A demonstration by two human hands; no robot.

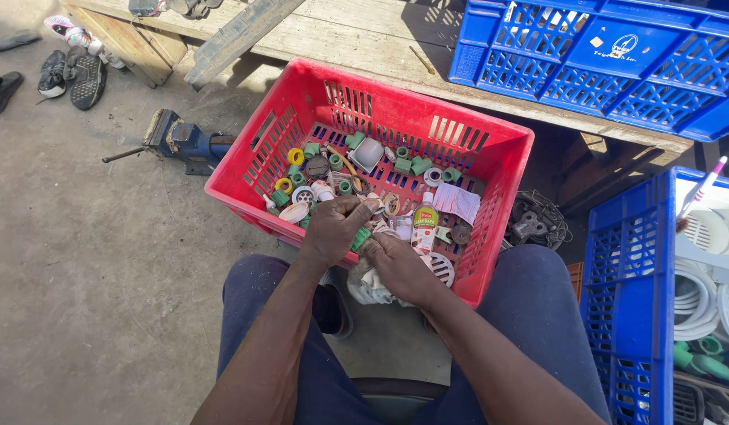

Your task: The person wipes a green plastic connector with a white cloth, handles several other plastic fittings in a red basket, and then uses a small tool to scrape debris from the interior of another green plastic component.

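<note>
A red plastic crate [498,149] stands on the concrete floor in front of my knees, holding several green and white pipe fittings, yellow rings, a small bottle [425,223] and a round white drain cover [441,267]. My left hand [333,228] is curled over the crate's near side, fingers closed around a small green fitting [361,238]. My right hand [397,264] meets it from the right and touches the same fitting. A white bag of fittings [366,285] lies under my right hand at the crate's near rim.
A blue bench vise [179,142] lies on the floor left of the crate. A blue crate [616,55] sits on a wooden bench behind. Another blue crate [628,299] with white hose and green fittings stands at my right. Shoes [69,75] lie far left.
</note>
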